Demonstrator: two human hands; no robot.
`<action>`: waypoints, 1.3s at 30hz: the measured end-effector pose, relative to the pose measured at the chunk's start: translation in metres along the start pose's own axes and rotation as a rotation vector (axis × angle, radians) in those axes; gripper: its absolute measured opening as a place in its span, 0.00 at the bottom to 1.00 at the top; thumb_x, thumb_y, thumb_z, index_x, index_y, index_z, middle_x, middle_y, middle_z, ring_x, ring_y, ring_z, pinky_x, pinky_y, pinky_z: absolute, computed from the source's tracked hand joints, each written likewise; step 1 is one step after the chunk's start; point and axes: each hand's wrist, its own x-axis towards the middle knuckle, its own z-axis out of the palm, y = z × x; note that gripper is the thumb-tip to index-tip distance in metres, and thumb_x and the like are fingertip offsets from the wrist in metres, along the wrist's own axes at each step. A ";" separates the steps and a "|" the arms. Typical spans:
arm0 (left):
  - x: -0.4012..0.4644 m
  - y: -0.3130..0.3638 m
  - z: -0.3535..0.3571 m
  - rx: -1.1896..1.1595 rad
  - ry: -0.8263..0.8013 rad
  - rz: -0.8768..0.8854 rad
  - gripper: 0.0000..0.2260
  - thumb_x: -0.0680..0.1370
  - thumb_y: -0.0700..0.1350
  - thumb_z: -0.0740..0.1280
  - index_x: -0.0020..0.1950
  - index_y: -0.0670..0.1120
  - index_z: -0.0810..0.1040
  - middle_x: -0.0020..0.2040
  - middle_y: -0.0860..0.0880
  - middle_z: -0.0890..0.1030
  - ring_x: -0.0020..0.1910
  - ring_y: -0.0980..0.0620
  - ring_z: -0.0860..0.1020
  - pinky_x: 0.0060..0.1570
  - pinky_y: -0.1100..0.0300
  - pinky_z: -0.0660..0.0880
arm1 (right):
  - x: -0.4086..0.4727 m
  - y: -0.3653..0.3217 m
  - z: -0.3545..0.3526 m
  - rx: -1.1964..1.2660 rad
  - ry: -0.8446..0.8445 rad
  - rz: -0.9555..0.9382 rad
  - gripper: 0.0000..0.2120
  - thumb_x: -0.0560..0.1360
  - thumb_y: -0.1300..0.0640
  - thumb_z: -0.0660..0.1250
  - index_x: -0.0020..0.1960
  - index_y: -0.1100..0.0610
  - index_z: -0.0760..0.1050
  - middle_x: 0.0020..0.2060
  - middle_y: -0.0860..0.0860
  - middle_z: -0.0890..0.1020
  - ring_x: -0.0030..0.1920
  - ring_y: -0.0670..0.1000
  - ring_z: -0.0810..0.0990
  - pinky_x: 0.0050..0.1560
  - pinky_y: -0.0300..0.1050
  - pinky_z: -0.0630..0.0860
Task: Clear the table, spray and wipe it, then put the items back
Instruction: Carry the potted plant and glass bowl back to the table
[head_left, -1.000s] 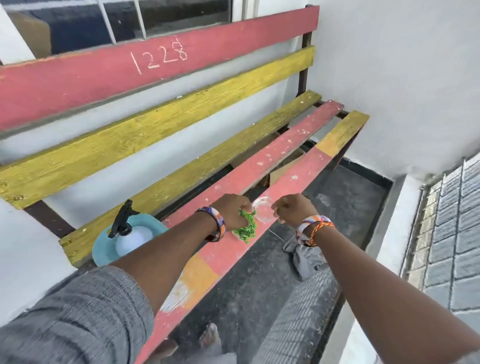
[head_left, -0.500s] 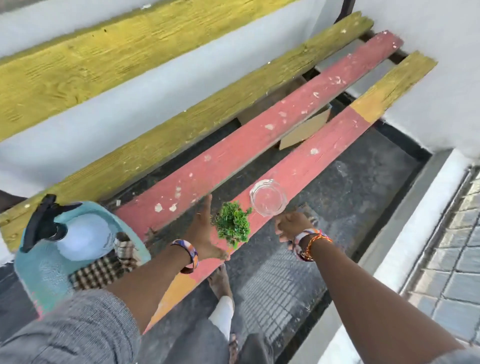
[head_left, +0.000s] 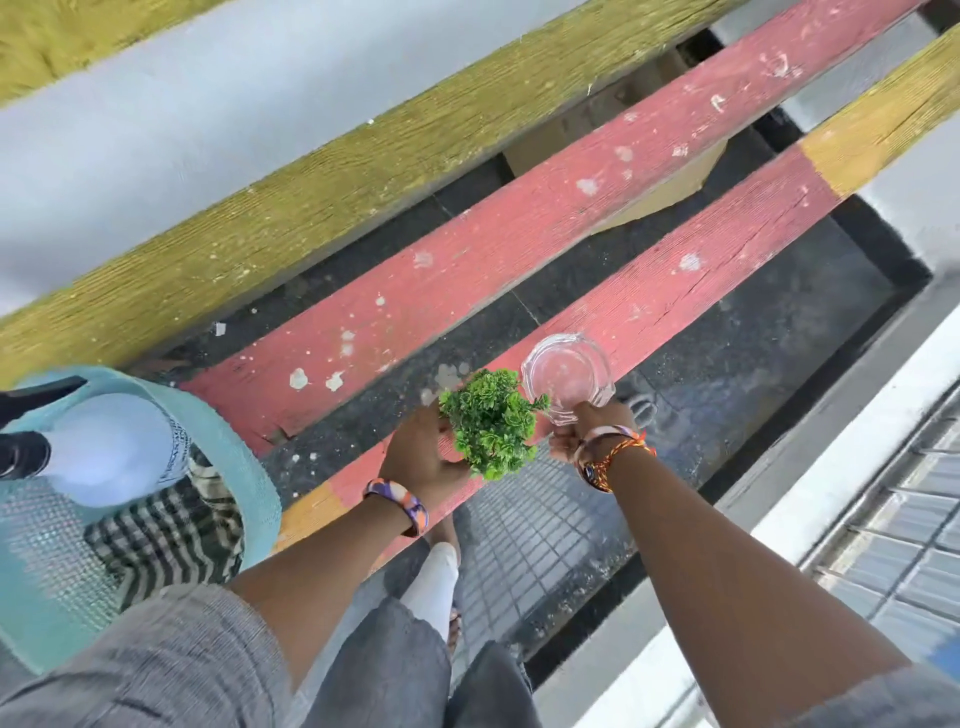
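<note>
Gripping a small green plant (head_left: 491, 423), the left hand (head_left: 423, 452) lifts it while the right hand (head_left: 587, 428) pinches a glass dish (head_left: 566, 382), seemingly clearing the red plank's (head_left: 675, 291) front edge for wiping.

Outdoor porch, painted slat bench (head_left: 519, 244), white wall (head_left: 208, 119), tiled floor (head_left: 524, 551)

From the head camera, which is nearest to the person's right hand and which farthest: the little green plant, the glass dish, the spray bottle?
Measured from the right hand:
1. Glass dish: the hand grips its near rim, on the red plank.
2. Green plant: just to its left, held by the left hand.
3. Spray bottle: far left, inside the teal basket.
</note>
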 end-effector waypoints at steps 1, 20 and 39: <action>0.001 0.000 -0.002 0.004 -0.002 0.003 0.25 0.61 0.49 0.72 0.54 0.38 0.78 0.48 0.39 0.83 0.49 0.41 0.80 0.50 0.48 0.77 | 0.000 -0.002 -0.002 -0.021 -0.013 0.003 0.05 0.78 0.67 0.56 0.45 0.65 0.69 0.40 0.63 0.73 0.26 0.53 0.74 0.24 0.44 0.75; -0.120 0.049 -0.102 -0.167 0.281 0.215 0.23 0.62 0.55 0.72 0.54 0.47 0.77 0.37 0.55 0.79 0.34 0.59 0.78 0.34 0.66 0.75 | -0.163 0.036 -0.024 0.039 -0.226 -0.289 0.02 0.76 0.66 0.58 0.47 0.64 0.70 0.40 0.61 0.75 0.29 0.58 0.76 0.15 0.44 0.74; -0.329 -0.013 -0.313 -0.266 0.829 0.163 0.22 0.61 0.51 0.71 0.52 0.44 0.78 0.41 0.47 0.79 0.38 0.53 0.76 0.36 0.64 0.75 | -0.419 0.119 0.123 -0.146 -0.598 -0.550 0.09 0.80 0.60 0.56 0.60 0.57 0.68 0.37 0.58 0.81 0.31 0.57 0.78 0.19 0.44 0.76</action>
